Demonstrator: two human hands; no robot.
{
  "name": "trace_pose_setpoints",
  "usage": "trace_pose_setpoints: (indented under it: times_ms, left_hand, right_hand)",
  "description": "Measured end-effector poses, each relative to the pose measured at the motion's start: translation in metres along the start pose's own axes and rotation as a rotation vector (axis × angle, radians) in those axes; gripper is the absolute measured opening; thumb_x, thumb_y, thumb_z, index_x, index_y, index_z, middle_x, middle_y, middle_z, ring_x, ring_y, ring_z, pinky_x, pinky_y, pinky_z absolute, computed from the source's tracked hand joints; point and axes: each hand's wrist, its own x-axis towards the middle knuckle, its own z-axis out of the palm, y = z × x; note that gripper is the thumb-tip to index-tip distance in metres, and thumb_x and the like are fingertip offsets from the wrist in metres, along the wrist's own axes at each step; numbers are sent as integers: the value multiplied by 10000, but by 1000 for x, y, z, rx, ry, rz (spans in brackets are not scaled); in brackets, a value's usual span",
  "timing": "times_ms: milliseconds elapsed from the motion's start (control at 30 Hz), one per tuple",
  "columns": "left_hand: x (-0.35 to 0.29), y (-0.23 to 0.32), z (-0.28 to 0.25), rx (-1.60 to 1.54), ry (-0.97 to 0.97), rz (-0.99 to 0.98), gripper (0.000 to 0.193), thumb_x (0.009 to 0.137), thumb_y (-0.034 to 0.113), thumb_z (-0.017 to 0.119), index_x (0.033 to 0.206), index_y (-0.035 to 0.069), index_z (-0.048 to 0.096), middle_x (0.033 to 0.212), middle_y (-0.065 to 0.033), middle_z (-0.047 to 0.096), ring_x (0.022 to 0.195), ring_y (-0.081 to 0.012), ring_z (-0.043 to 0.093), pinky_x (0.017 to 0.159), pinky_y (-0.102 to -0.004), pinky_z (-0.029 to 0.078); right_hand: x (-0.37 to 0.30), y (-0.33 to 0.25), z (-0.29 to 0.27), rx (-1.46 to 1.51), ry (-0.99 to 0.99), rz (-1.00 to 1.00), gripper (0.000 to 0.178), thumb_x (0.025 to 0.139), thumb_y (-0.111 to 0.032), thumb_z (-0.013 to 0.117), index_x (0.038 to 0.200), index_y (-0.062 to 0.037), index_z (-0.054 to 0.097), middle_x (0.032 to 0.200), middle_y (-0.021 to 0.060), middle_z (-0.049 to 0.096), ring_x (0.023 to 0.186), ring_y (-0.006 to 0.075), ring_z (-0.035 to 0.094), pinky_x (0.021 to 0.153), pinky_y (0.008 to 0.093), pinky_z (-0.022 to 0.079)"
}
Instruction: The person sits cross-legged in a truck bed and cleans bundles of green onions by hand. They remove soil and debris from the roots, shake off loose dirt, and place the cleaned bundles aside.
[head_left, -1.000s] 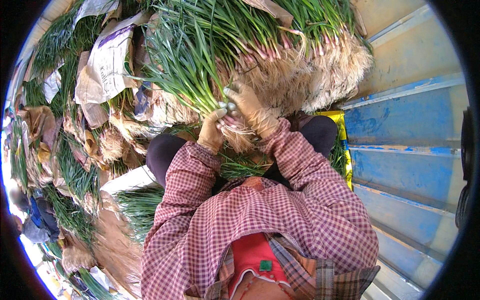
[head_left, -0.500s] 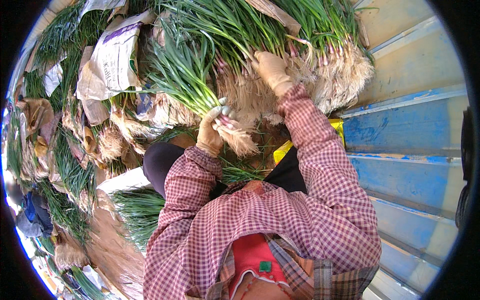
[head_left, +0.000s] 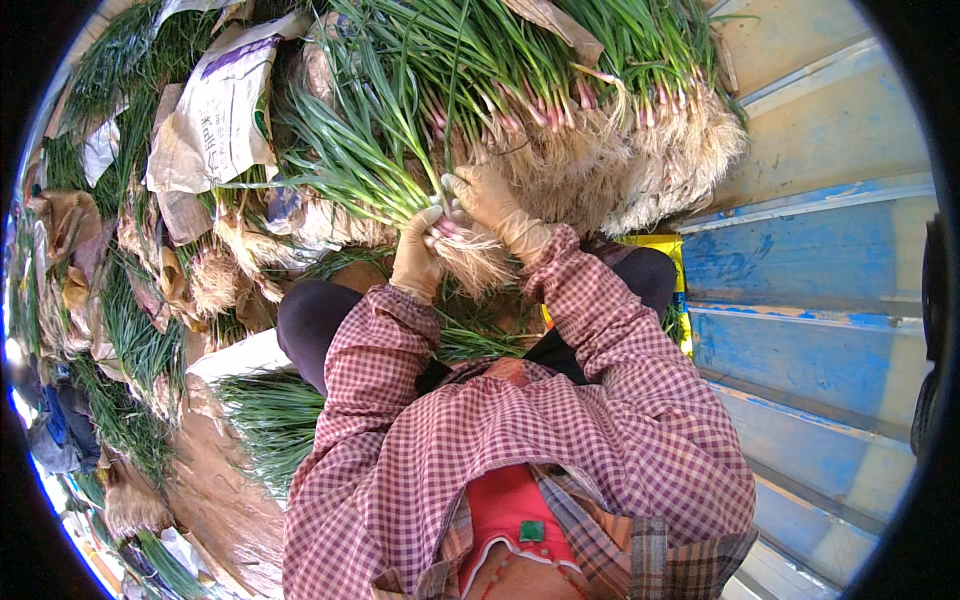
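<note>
A bunch of green garlic point(head_left: 395, 188), with long flat leaves, pinkish stems and pale stringy roots, is gripped by my gloved left hand point(head_left: 417, 258). Its leaves fan up to the left and its roots hang to the right of my fingers. My gloved right hand point(head_left: 492, 205) is closed on a few more stalks, brought against the bunch right beside my left fingers. Its fingertips are partly hidden there. Just beyond both hands lies a big row of green garlic point(head_left: 545, 95), its roots towards me.
Sacking sheets, one a white printed sack point(head_left: 222, 120), lie among more bundles at left. A blue corrugated panel point(head_left: 790, 265) borders the right side. Yellow packaging point(head_left: 683, 300) sits by my right knee. Another green bundle point(head_left: 268, 425) lies by my left side.
My right hand has come away from the row, moving left and towards me with stalks to meet the bunch. My left hand stays nearly in place, still holding the bunch.
</note>
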Motion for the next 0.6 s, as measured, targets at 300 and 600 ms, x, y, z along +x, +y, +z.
trace_pose_setpoints:
  times_ms: [300,600]
  left_hand:
    - [-47,25,24,-348,-540,-128,182,773,124,565,923,31,522,839,-42,535,691,-105,494,643,-248,441]
    - [-42,25,7,-386,-531,-82,384,811,136,559,1170,39,463,824,-15,497,780,-134,471,776,-299,419]
  right_hand:
    - [8,28,-8,-192,-181,373,321,905,-291,466,887,-3,606,827,152,620,793,220,604,690,333,485]
    - [117,-24,-66,-629,-94,214,267,897,-280,461,1015,-70,577,819,99,623,736,234,612,668,360,500]
